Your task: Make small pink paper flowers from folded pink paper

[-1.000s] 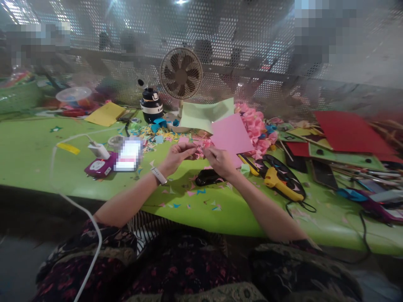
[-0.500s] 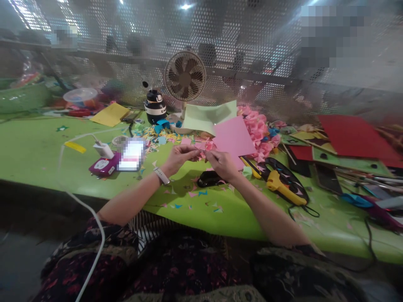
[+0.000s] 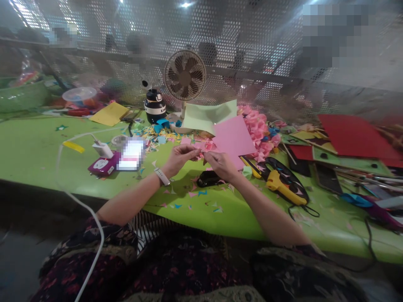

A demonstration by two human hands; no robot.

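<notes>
My left hand [image 3: 181, 158] and my right hand [image 3: 220, 162] meet over the green table, fingertips pinched close together. Between them is a small piece of pink paper [image 3: 200, 155], mostly covered by the fingers. Its exact shape is too small to make out. Just beyond the hands lie pink paper scraps and a pink sheet [image 3: 234, 136], with a pile of pink paper flowers [image 3: 255, 130] behind to the right. Below my right hand sits a black, shiny object [image 3: 208, 179], partly hidden by the wrist.
A yellow glue gun [image 3: 286, 188] rests on a black tray at right. Left of my hands are a phone [image 3: 130, 154], a purple box [image 3: 103, 165] and a white cable [image 3: 102, 235]. Behind stand a fan [image 3: 185, 75] and a black bottle [image 3: 155, 107]. Red sheets [image 3: 355, 136] lie far right.
The fingertips of my right hand have shifted slightly at the pink paper. Both arms and everything on the table stay nearly the same.
</notes>
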